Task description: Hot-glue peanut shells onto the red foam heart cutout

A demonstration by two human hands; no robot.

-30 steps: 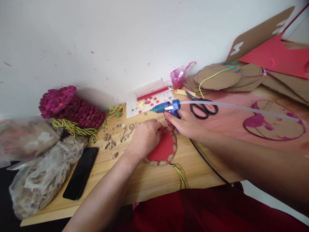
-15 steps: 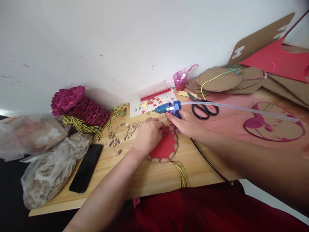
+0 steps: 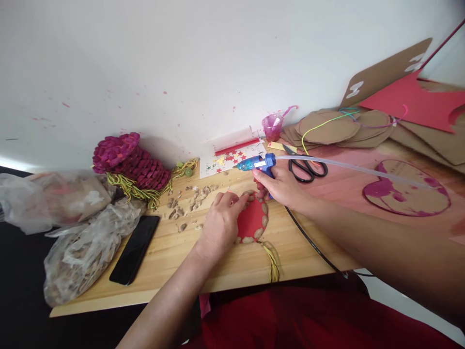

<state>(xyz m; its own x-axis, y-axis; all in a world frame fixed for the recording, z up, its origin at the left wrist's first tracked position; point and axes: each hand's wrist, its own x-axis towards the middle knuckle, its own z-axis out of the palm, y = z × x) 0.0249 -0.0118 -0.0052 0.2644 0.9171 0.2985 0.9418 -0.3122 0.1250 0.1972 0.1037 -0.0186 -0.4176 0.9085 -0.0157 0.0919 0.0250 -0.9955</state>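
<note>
A red disc (image 3: pixel 250 220) edged with peanut shells (image 3: pixel 265 208) lies near the table's front, a yellow tassel (image 3: pixel 271 264) below it. My left hand (image 3: pixel 221 218) rests over the disc's left side, its fingertips at a shell on the upper rim; whether they grip that shell is hard to tell. In my right hand (image 3: pixel 281 184) is a blue glue gun (image 3: pixel 254 164), held above the disc's upper right with its nozzle pointing left. A clear glue stick (image 3: pixel 327 162) runs out of its back. Loose shells (image 3: pixel 199 196) are scattered left of the disc.
A black phone (image 3: pixel 134 249) and plastic bags (image 3: pixel 90 242) lie at the left, below a magenta shell-covered piece (image 3: pixel 134 162). Behind are star stickers (image 3: pixel 232 157), a pink cup (image 3: pixel 272 127) and scissors (image 3: pixel 307 168). Cardboard discs (image 3: pixel 327 127) and a painted cardboard piece (image 3: pixel 407 189) are right.
My left hand has shifted slightly down and its fingers have spread toward the upper rim, uncovering shells there. The glue gun stays in my right hand. The camera view has shifted a little.
</note>
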